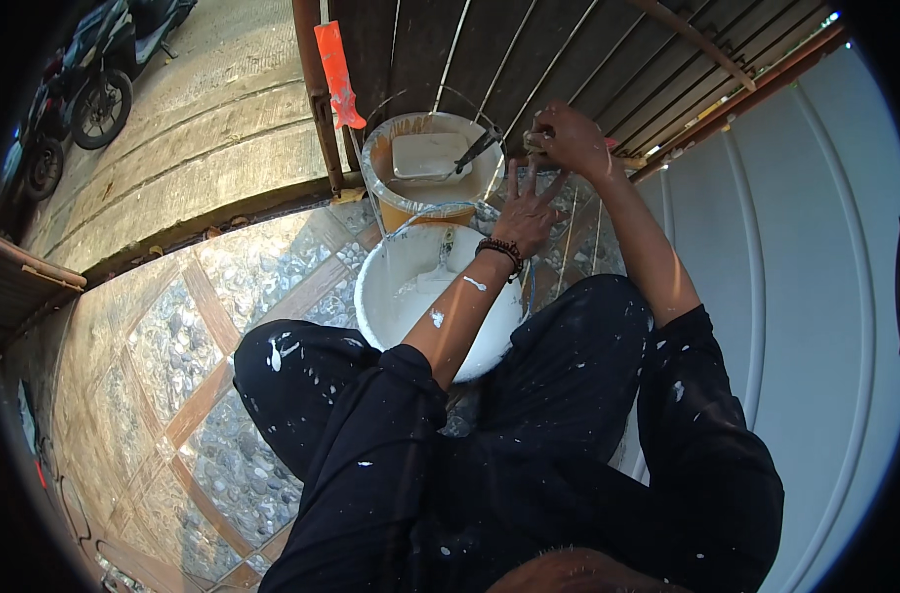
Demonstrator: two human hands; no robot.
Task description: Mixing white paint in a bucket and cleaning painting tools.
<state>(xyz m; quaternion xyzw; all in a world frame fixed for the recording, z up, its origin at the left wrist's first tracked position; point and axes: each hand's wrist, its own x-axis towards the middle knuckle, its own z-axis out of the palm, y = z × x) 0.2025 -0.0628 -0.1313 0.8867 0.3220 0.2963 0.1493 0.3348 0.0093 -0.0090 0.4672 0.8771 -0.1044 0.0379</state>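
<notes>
My left hand (527, 219), with a dark beaded bracelet at its wrist, reaches over the far right rim of a white bucket (374, 301). Its fingers are spread. Just beyond, my right hand (574, 141) is closed, thumb and fingers drawn together near the left fingertips; a small pale bit shows there, too unclear to name. White paint coats the near bucket's inside, and a white-smeared tool rests in it. Behind stands a yellowish bucket (376, 170) holding a white plastic tub (430, 156) and a dark-handled tool (478, 148). White splashes mark my left forearm and dark clothes.
A paint-spotted orange handle (337, 74) on a thin pale rod stands upright by the post. Dark slatted panels (529, 59) rise ahead, and a pale ribbed panel (796, 296) flanks my right. Pebble-patterned tiles (188, 326) lie left; motorcycles (101, 104) stand at far left.
</notes>
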